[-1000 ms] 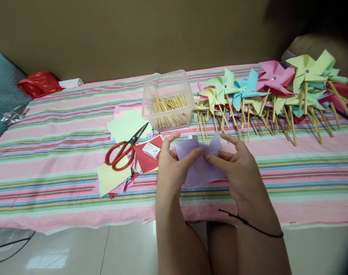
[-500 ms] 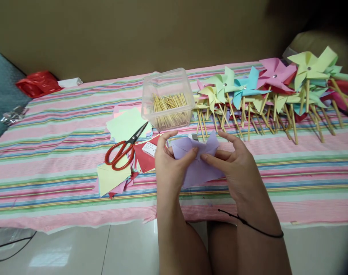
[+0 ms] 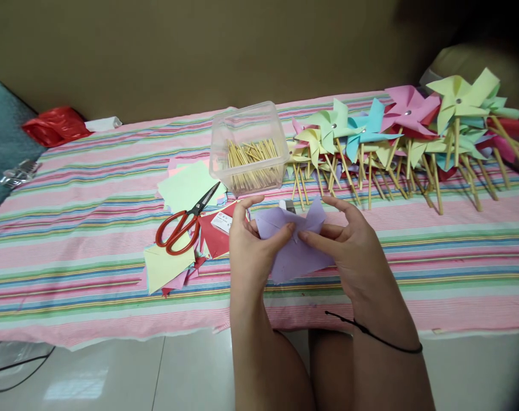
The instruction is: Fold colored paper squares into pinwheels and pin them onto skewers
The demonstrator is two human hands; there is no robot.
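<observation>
Fingers (image 3: pixel 246 206) of the left hand (image 3: pixel 251 245) and right hand (image 3: pixel 357 248) are bent and brought near each other, the thumbs (image 3: pixel 280 236) pressed on the front of a purple paper sheet (image 3: pixel 300 261) and the index fingers (image 3: pixel 341 205) raised well apart from them. The sheet is held pinched between the two hands, above a striped cloth (image 3: pixel 92 228). Its upper part appears curled toward the middle, where the thumb tips nearly meet; its lower part looks flat. No stick is seen on it, and whether its centre is fastened cannot be told. It is judged only partly shaped.

Beyond the fingers and to their right, many pinwheels (image 3: pixel 398 123), apparently finished, are crowded together on their sticks. Straight beyond the fingers, loose sticks (image 3: pixel 248 157) are held in a clear plastic box (image 3: pixel 218 157). Left of the fingers, unfolded paper is left in piles: pale green sheets (image 3: pixel 185 185), red paper (image 3: pixel 214 241) topped by a small white box (image 3: pixel 222 221), and pale yellow paper (image 3: pixel 167 267). Across these piles, red-handled scissors (image 3: pixel 193 212) are laid.
</observation>
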